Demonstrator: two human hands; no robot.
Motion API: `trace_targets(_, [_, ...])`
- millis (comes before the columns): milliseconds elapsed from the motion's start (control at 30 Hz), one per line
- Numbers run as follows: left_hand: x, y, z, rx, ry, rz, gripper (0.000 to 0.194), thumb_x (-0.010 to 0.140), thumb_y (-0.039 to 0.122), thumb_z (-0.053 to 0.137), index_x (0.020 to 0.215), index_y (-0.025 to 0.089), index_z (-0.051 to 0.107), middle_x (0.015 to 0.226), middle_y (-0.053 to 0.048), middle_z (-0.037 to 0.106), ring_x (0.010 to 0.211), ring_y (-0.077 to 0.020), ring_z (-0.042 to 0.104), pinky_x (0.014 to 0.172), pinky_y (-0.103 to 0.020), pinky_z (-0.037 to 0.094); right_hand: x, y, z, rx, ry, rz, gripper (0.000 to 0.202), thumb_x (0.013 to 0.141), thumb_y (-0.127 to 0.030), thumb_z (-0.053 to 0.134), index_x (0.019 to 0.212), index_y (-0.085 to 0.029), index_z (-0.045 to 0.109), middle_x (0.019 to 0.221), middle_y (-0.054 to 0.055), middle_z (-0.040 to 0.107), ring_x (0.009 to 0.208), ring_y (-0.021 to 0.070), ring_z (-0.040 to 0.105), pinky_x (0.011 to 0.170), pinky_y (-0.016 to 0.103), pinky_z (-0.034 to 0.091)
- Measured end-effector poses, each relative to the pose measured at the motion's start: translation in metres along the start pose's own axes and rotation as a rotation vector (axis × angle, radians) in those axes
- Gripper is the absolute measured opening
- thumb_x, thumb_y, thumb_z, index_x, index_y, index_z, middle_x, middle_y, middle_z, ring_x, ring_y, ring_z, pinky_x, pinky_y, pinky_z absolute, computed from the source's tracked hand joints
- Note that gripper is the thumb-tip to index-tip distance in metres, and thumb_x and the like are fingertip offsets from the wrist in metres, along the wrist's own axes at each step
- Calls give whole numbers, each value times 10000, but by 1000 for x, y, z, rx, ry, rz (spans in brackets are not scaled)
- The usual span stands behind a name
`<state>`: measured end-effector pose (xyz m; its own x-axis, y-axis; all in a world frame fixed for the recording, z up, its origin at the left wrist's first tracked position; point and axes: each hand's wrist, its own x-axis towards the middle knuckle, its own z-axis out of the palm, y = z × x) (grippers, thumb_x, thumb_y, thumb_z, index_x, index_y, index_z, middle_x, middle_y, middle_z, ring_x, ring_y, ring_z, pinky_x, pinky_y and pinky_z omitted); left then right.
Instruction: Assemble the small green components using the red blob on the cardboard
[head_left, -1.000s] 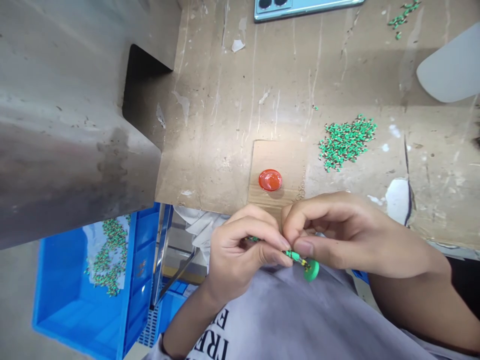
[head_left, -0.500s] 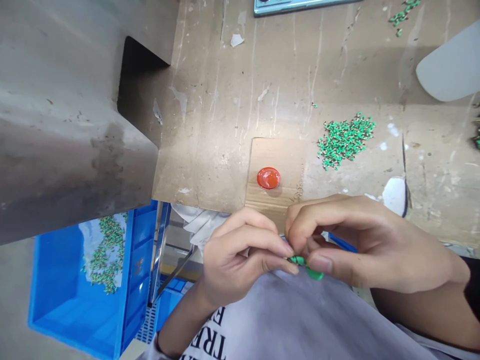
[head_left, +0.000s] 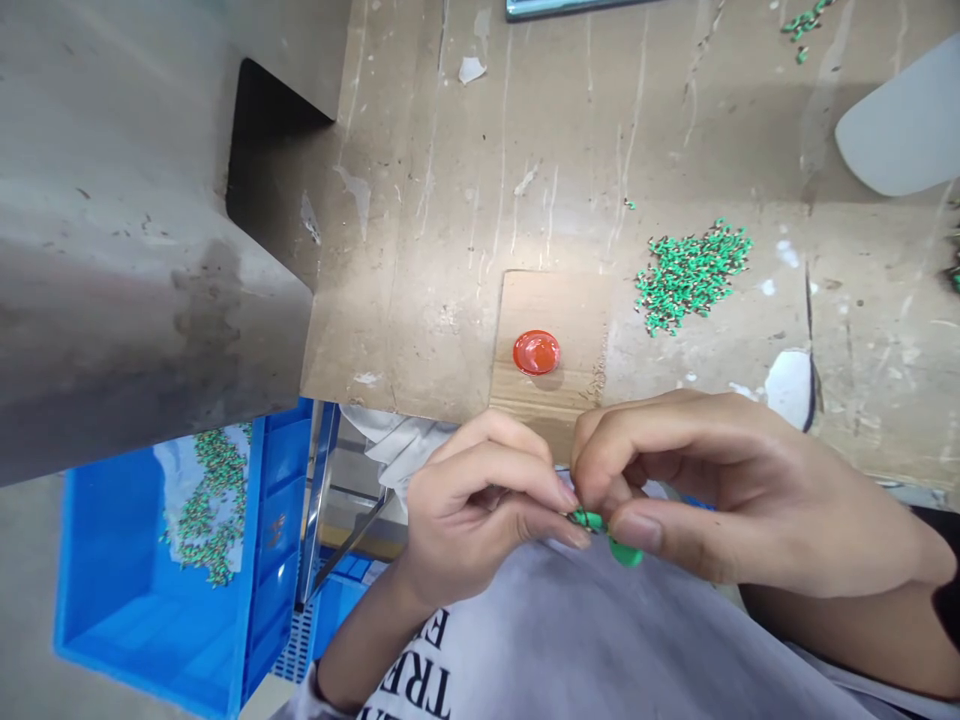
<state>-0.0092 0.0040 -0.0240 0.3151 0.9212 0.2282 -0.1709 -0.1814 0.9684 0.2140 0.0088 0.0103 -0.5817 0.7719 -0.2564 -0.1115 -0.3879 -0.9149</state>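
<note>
Close to my body, my left hand (head_left: 491, 510) pinches a small green part with thin dark wire (head_left: 588, 520) between thumb and fingertips. My right hand (head_left: 720, 490) is closed at the other side of that part, its thumb and fingers pressed together. Below the right thumb a rounded green piece (head_left: 625, 553) sticks out; whether it is joined to the small part I cannot tell. Beyond the hands, a red oval dish (head_left: 536, 353) sits on a cardboard piece (head_left: 555, 295). A pile of small green parts with coppery ends (head_left: 691, 278) lies to its right.
A metal housing (head_left: 150, 250) stands at the left of the worktable (head_left: 420, 300). Below it, a blue crate (head_left: 112, 560) holds many similar green parts. A white rounded object (head_left: 900, 120) is at the right, and a few green parts (head_left: 806, 20) lie at the back.
The pinched green part and the rounded green piece have shifted slightly left and down. Both hands keep their grip. The camera view has moved a little.
</note>
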Motion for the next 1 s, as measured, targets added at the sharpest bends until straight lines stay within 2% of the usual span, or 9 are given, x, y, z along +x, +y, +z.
trace_targets(167, [-4,-1,4,-58,26,14,171,942,219,969,891,176,811,854,-10,786,669,-96,736,549,-163,576,-1,-2,2,15,15,28,430,1073,-556,790,864,-182,760,671,2,678,598,99,591,576,196,518])
trace_targets(233, [-6,-1,5,-59,42,6,145,950,201,958,915,179,819,877,-12,802,668,-97,745,550,-165,585,-3,-4,3,10,32,52,413,1044,-568,818,878,-193,767,673,0,678,589,105,585,569,205,520])
trace_targets(367, [-6,0,3,-18,56,33,128,941,172,959,942,173,831,900,-15,821,703,-104,770,599,-169,615,-7,-6,10,-18,49,131,257,956,-445,895,960,-216,777,661,-21,680,559,119,599,561,223,541])
trace_targets(467, [-4,0,2,-5,53,31,140,922,174,977,949,169,840,906,-23,830,740,-112,784,640,-173,626,-10,-5,17,-40,104,142,146,966,-350,840,964,-228,759,672,-25,693,573,124,629,584,225,559])
trace_targets(600, [0,2,1,-35,36,-15,213,861,217,1032,963,192,847,881,-17,826,743,-132,778,635,-196,628,-11,-2,21,-6,154,149,129,972,-321,835,954,-230,746,688,-31,706,575,110,654,587,202,556])
trace_targets(800, [2,3,2,-50,21,-52,211,878,230,1024,909,194,818,846,-9,804,684,-115,738,588,-189,581,-14,3,22,-104,174,36,86,984,-290,813,966,-236,749,694,-22,717,570,119,655,569,207,578])
trace_targets(1000, [1,2,2,-33,47,-26,188,899,215,1003,870,197,818,823,-9,798,669,-122,742,596,-206,604,-14,4,25,-171,195,-51,92,992,-279,815,993,-240,731,764,-10,769,555,110,681,524,202,564])
